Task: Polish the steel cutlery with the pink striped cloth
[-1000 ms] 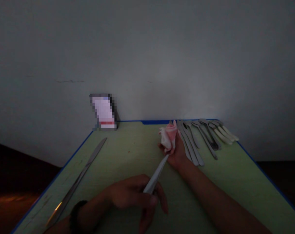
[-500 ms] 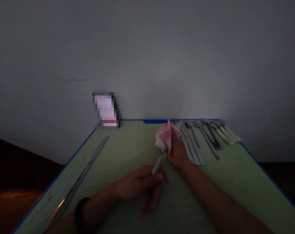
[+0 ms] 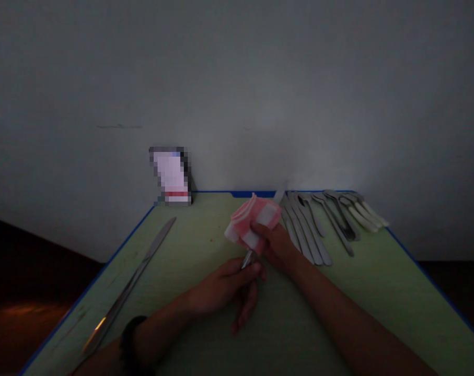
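Note:
My left hand (image 3: pixel 234 287) is closed around the metal handle of a table knife (image 3: pixel 246 259) in the middle of the table. A pink and white cloth (image 3: pixel 252 222) hides most of the knife's length. What looks like its flat blade tip pokes out past the cloth's upper right. My right hand (image 3: pixel 278 245) grips the cloth, thumb on top, around the knife just beyond my left hand. To the right of that hand, several table knives (image 3: pixel 305 230) lie side by side.
Farther right lie several spoons (image 3: pixel 334 222) and white-handled cutlery (image 3: pixel 364 211). A long knife (image 3: pixel 138 271) rests along the left side of the green table (image 3: pixel 197 235), partly under my left forearm. A blurred phone (image 3: pixel 172 177) leans on the grey wall.
My right hand and the cloth have shifted left and toward me along the knife, and the cloth is spread wider. My left hand has moved slightly up, with less handle showing.

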